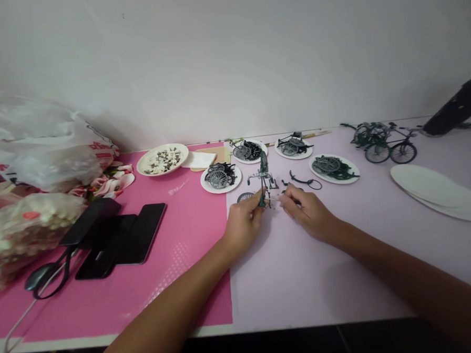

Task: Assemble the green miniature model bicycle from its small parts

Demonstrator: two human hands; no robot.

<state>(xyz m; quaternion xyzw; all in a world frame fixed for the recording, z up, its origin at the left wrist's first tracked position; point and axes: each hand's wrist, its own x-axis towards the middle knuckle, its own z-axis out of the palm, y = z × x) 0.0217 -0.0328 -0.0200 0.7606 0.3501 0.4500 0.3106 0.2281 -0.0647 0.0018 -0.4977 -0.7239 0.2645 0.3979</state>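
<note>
My left hand pinches the dark green frame of a model bicycle over the lilac part of the table. Opposite it, my right hand is closed around a thin silvery rod, whose tip reaches the frame; its exact kind is too small to tell. Just beyond the hands lies a silvery handlebar-like part. A small spoked wheel shows partly behind my left hand. Further right rests a dark curved piece with a ring at its end.
White plates of wheels and dark bicycle parts stand along the back. Assembled model bicycles and bare white plates are on the right. Black phones, a pale bowl of small pieces and plastic bags occupy the left.
</note>
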